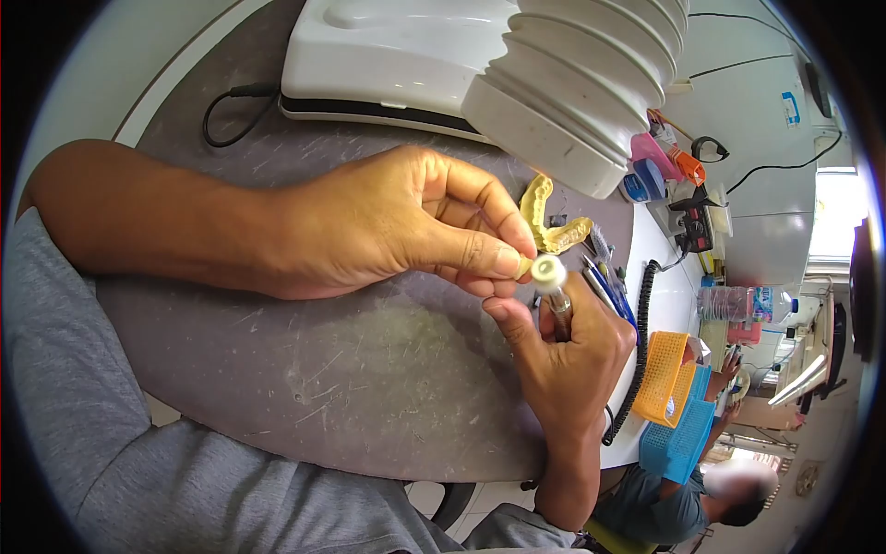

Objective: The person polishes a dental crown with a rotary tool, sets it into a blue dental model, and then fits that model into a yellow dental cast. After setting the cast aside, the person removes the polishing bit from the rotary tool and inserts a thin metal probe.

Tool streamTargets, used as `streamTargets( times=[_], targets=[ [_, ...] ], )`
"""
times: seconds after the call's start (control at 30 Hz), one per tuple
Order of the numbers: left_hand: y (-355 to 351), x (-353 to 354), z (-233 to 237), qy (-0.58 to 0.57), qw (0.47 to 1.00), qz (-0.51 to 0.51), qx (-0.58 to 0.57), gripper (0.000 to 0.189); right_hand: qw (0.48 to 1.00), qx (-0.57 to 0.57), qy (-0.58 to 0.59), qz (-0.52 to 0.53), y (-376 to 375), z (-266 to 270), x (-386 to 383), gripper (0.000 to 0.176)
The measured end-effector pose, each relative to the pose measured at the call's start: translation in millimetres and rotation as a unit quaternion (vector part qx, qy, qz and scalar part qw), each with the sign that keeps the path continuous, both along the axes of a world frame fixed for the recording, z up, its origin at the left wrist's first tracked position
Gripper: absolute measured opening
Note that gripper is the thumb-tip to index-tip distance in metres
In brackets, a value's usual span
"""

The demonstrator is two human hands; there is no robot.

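My left hand reaches in from the left and pinches a small yellowish piece between thumb and fingers. My right hand is wrapped round a handpiece with a pale round tip. The tip is beside the small piece, close to my left fingertips; whether they touch is hard to tell. Just beyond the fingers, a yellow horseshoe-shaped dental model lies on the grey table.
A white ribbed hose with a nozzle hangs over the back, near a white machine. Pens, a coiled black cord, an orange basket and a blue basket are at right. Another person sits beyond.
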State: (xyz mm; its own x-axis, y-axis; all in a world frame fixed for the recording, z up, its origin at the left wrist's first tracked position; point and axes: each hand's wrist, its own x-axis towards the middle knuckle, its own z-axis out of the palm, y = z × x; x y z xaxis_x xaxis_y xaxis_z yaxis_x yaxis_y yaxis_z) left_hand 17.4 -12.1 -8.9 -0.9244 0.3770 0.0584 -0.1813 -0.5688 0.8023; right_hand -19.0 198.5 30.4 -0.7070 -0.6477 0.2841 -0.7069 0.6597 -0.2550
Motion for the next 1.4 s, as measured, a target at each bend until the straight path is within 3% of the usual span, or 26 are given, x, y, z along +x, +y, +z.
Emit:
streamTargets(
  times=[1.4],
  targets=[
    [0.9, 1.5, 4.1, -0.022, 0.999, -0.012, -0.044, 0.014, 0.999, 0.01, 0.028, 0.042, 1.8, -0.4, -1.6, 0.051]
  ],
)
